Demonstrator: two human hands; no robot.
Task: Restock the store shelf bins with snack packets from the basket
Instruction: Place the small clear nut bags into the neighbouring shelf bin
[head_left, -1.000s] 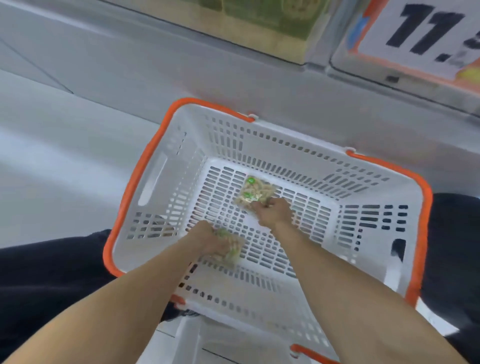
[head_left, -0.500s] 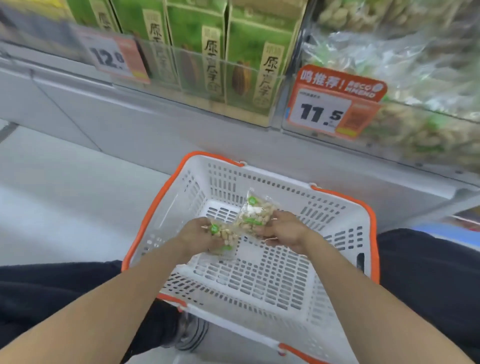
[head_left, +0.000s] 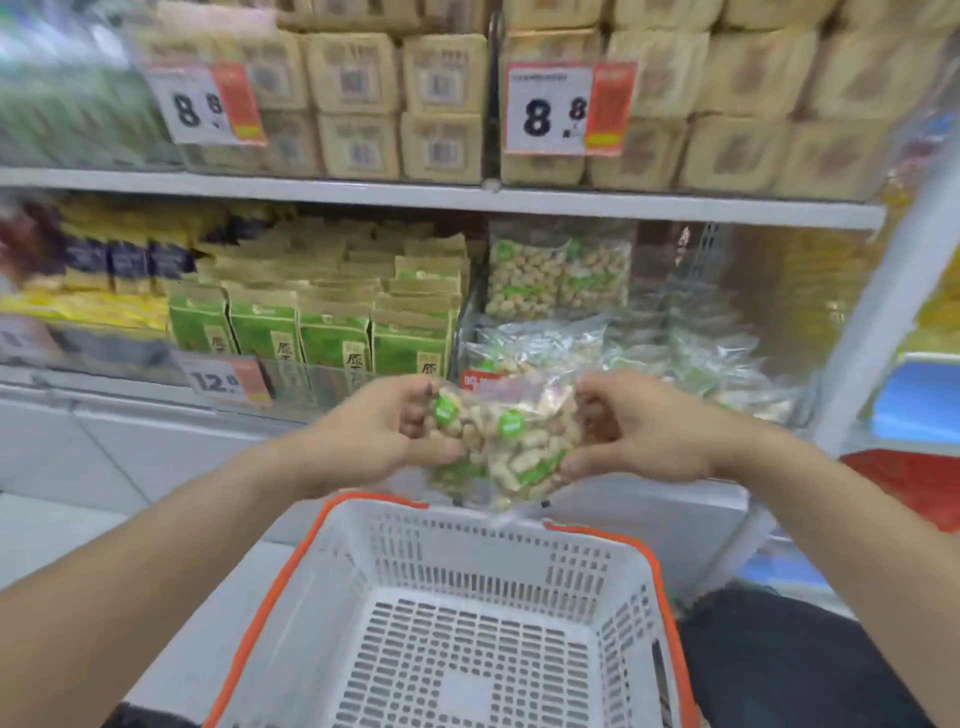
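Two clear peanut packets (head_left: 506, 447) with green round labels are pressed together between my hands, above the basket's far rim. My left hand (head_left: 384, 431) grips them from the left, thumb underneath. My right hand (head_left: 639, 426) grips them from the right, fingers curled over the top. The white basket (head_left: 322, 582) with an orange rim sits below, and no packets show on its visible floor. Just behind the packets lies the shelf bin (head_left: 691, 358) heaped with the same clear peanut packets.
Green upright cartons (head_left: 332, 338) fill the bin to the left, behind a clear front and a 12.8 price tag (head_left: 223, 382). The shelf above holds tan boxes (head_left: 441, 98) and 8.8 tags. A white upright post (head_left: 883, 312) stands at the right. My dark trouser knee (head_left: 779, 654) flanks the basket.
Both hands lifted the two packets out of the basket and raised them together toward the peanut bin. The view tilted up from the basket to the shelves.
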